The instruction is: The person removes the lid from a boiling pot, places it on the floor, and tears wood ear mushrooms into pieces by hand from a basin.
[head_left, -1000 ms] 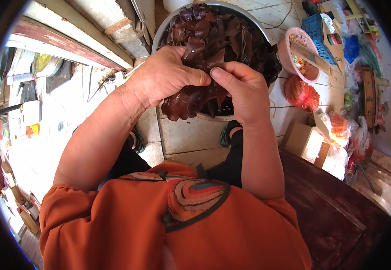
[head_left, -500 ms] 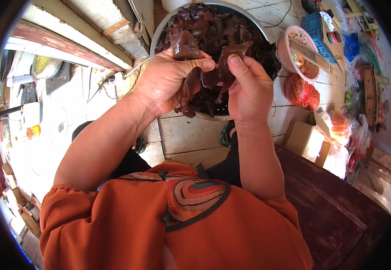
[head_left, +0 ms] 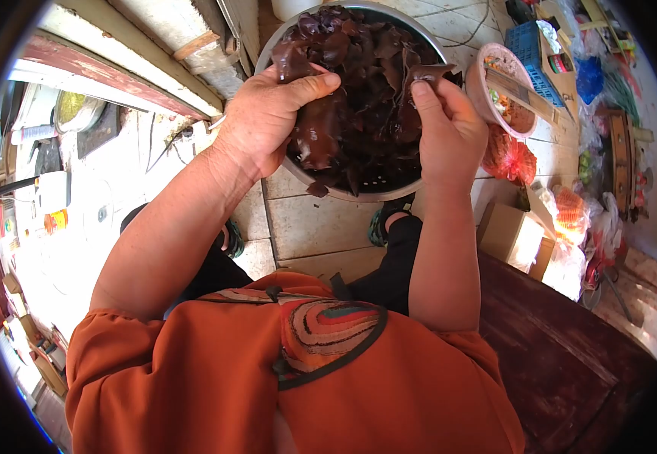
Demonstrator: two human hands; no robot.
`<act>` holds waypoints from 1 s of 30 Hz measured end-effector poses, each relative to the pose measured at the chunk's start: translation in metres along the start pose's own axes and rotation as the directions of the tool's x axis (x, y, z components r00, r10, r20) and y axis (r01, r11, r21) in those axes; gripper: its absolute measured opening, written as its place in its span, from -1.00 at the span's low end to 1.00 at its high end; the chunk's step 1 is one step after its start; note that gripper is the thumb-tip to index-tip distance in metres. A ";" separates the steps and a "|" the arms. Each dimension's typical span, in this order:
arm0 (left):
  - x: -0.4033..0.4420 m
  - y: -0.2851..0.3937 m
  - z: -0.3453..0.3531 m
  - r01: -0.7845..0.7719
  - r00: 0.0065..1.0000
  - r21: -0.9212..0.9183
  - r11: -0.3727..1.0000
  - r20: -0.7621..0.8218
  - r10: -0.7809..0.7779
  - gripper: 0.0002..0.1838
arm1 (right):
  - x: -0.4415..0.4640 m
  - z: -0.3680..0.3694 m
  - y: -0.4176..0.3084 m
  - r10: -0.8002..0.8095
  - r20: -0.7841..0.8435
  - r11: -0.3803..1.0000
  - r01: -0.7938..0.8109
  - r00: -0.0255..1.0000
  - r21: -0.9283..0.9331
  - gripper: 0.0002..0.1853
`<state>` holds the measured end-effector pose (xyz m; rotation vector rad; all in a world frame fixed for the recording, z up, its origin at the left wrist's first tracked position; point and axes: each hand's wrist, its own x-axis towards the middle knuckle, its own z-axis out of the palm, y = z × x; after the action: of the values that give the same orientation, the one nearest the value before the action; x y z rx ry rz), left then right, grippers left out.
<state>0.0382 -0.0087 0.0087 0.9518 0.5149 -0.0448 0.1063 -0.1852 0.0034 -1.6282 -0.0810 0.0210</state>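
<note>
Left hand (head_left: 263, 113): fingers clamped on brown flap (head_left: 292, 63) | right hand (head_left: 453, 132): fingers pinching dark flap (head_left: 430, 72) | basin (head_left: 374, 197): 12 o'clock

Bright daylight, strongest at left; floor (head_left: 90, 250) there washed out to near white, detail lost. Cardboard box (head_left: 512, 236) at right catches hard glare. Dark wet pieces (head_left: 370, 98) in metal basin (head_left: 292, 175) deep in shadow, with small shiny highlights. Orange top (head_left: 215, 378) evenly lit. Fisheye view: edges bowed, corners black, bluish fringe lower left. Centre fairly sharp; far-edge clutter softer.
</note>
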 end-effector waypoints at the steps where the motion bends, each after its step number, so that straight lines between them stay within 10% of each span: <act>1: -0.001 0.002 -0.001 0.000 1.000 0.000 1.000 -0.002 0.000 -0.84 | 0.001 -0.001 -0.001 -0.020 0.020 0.984 0.023 1.000 -0.177 -0.75; 5: 0.000 0.004 -0.004 0.076 0.989 -0.057 0.995 0.133 -0.067 -0.78 | 0.007 -0.010 0.010 -0.259 0.139 0.698 0.284 0.956 -0.658 -0.81; 9: 0.000 0.002 0.000 -0.016 0.987 -0.012 1.000 0.160 0.018 -0.76 | 0.004 -0.013 0.001 -0.362 0.088 0.674 0.326 0.928 -0.663 -0.88; 14: -0.002 0.006 0.004 0.043 0.973 -0.054 0.998 0.227 -0.030 -0.75 | -0.011 -0.005 -0.013 0.048 0.215 0.983 -0.009 0.975 -0.181 -0.79; 18: 0.001 0.001 0.003 0.020 0.932 -0.068 0.997 0.361 0.006 -0.77 | -0.021 0.008 -0.009 0.232 0.531 0.921 -0.360 0.815 0.151 -0.71; 30: 0.007 0.007 -0.002 -0.081 0.975 0.018 0.997 0.207 0.076 -0.84 | -0.022 0.008 0.001 0.137 0.308 0.968 -0.193 0.941 0.160 -0.73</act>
<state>0.0455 -0.0011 0.0101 0.9795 0.2853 -0.0784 0.0838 -0.1790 0.0016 -1.4284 -0.1667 0.3926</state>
